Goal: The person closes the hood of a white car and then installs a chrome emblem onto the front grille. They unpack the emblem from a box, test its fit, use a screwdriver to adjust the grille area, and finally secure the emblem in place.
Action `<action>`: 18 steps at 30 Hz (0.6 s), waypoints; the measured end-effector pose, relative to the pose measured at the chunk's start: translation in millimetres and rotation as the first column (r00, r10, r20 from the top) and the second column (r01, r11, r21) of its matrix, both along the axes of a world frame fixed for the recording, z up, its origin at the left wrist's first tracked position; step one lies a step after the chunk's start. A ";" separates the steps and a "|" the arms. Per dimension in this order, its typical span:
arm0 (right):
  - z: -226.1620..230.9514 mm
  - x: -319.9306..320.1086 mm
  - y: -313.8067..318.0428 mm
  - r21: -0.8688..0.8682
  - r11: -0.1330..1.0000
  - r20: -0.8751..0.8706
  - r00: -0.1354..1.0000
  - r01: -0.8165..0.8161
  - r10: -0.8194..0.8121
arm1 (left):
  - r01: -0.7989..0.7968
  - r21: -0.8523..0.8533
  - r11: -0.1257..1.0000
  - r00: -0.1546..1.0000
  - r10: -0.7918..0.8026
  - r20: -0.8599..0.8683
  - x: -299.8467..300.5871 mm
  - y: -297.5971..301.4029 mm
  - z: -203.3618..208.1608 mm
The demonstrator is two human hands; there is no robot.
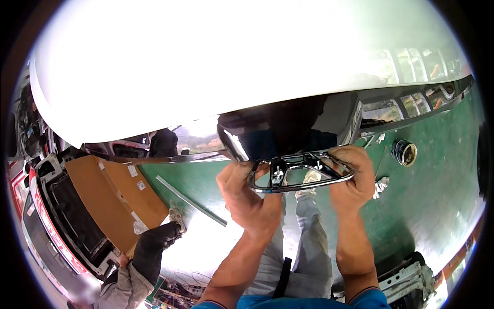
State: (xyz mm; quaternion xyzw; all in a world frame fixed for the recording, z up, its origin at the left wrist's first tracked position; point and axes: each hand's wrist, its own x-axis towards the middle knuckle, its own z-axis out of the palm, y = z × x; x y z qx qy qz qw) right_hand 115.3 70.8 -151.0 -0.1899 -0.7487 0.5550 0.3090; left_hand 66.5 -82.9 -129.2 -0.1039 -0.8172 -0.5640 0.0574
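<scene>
a shiny chrome trim frame with an oval opening (301,175) is held up just under the glossy black lower edge of a large white car body panel (206,67). its left end is grasped by the left hand (249,198), fingers curled over the rim, and its right end is clasped by the right hand (352,177). below the frame, a green painted floor (437,180) is seen, with a round roll of tape (405,152) lying well apart to the right. flat brown cardboard sheets (110,201) are spread at the left, beside which another person's dark-trousered leg (152,247) is stretched.
</scene>
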 end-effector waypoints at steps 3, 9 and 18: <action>4.2 -0.1 0.2 -0.004 1.000 0.047 0.999 0.003 -0.002 | -0.003 0.027 1.000 1.000 0.002 0.028 0.8 -0.5 0.2; 8.6 -5.9 -10.4 -0.204 0.977 0.017 0.998 0.060 -0.058 | -0.091 0.129 0.987 0.986 0.072 0.149 1.1 4.4 2.3; 13.1 -13.0 -20.8 -0.273 0.954 0.023 0.992 0.126 -0.125 | -0.116 0.208 0.971 0.986 0.087 0.142 -6.0 15.3 -2.4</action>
